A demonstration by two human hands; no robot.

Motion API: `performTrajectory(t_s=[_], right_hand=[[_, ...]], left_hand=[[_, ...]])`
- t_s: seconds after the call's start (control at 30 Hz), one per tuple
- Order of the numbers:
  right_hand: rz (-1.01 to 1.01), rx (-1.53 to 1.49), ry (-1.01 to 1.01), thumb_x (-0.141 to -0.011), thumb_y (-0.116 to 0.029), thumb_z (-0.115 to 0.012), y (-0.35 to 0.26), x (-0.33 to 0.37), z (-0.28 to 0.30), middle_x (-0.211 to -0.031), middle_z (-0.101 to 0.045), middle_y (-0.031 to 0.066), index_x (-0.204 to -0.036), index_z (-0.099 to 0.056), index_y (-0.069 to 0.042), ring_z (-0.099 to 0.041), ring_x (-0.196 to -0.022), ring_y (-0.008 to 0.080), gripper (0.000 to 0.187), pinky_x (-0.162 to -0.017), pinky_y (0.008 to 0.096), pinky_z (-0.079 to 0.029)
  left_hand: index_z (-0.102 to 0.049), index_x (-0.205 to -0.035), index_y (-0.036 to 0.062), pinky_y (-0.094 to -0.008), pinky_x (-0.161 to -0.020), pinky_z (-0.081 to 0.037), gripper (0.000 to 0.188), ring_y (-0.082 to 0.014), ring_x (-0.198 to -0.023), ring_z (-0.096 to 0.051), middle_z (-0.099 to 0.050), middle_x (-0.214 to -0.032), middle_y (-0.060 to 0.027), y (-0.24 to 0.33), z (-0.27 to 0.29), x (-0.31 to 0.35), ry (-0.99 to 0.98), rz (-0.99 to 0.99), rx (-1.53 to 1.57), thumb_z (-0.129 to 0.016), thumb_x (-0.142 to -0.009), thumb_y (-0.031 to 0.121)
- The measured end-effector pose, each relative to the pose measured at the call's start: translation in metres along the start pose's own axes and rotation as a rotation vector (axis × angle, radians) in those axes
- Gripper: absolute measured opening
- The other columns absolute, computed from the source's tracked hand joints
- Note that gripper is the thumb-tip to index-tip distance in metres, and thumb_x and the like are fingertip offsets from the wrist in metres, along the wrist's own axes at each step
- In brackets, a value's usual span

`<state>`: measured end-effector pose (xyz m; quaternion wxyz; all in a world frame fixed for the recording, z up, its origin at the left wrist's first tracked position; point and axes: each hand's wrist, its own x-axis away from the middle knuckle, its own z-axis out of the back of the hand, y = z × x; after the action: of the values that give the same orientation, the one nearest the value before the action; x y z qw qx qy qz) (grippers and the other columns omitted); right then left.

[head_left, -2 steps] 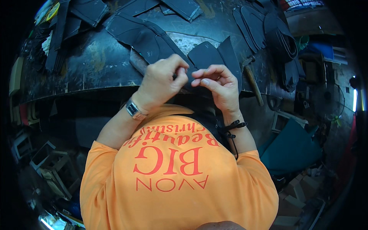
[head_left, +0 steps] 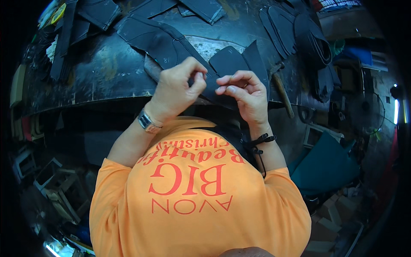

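Both hands are raised side by side over the near edge of the worktable, fingertips a short way apart. My left hand [head_left: 179,88], with a wristwatch below it, pinches thumb against forefinger. The fingers of my right hand [head_left: 247,91] are also drawn together in a pinch. Whatever lies between the fingertips is too small to make out. Just beyond my left hand is a large dark piece of sheet material [head_left: 160,40] with stitched seams and a pale mark. Beyond my right hand lies a dark rounded cut piece [head_left: 229,62], partly covered by my fingers.
A hammer [head_left: 281,88] with a wooden handle lies right of my right hand, its grip reaching over the table edge. More dark cut pieces [head_left: 278,32] and a rolled dark strip [head_left: 314,45] rest at the far right. Dark strips [head_left: 64,47] are heaped at the left.
My left hand has shifted slightly left and away from my right hand, widening the gap between the fingertips. My right hand has barely moved.
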<state>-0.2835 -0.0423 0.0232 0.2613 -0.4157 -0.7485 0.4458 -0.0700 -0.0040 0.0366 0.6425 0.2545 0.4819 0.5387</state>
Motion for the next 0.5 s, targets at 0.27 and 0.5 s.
performTrajectory(t_s=[0.27,0.5], right_hand=[[-0.387,-0.338,-0.012,-0.089,0.001,-0.063,-0.0009,-0.0065,0.0018,-0.11,-0.066,0.0126,-0.13,-0.05,-0.004,-0.067,-0.09,0.0194,0.044,-0.08,0.0322,-0.056],[-0.489,-0.447,-0.063,-0.09,-0.002,-0.062,-0.0011,-0.0063,-0.0015,-0.103,-0.064,0.0104,-0.134,-0.047,-0.004,-0.065,-0.089,0.0192,0.047,-0.08,0.0323,-0.055]], left_hand=[[-0.073,-0.089,0.0034,-0.0293,-0.074,-0.051,0.009,-0.0172,-0.073,-0.068,-0.071,-0.08,-0.0064,0.0048,0.0034,-0.0037,-0.133,-0.234,0.068,-0.076,-0.081,0.004],[-0.072,-0.098,0.0123,-0.0344,-0.086,-0.044,0.019,-0.0171,-0.082,-0.066,-0.07,-0.085,-0.0019,-0.0025,-0.0028,-0.0049,-0.162,-0.415,-0.135,-0.074,-0.079,0.011]])
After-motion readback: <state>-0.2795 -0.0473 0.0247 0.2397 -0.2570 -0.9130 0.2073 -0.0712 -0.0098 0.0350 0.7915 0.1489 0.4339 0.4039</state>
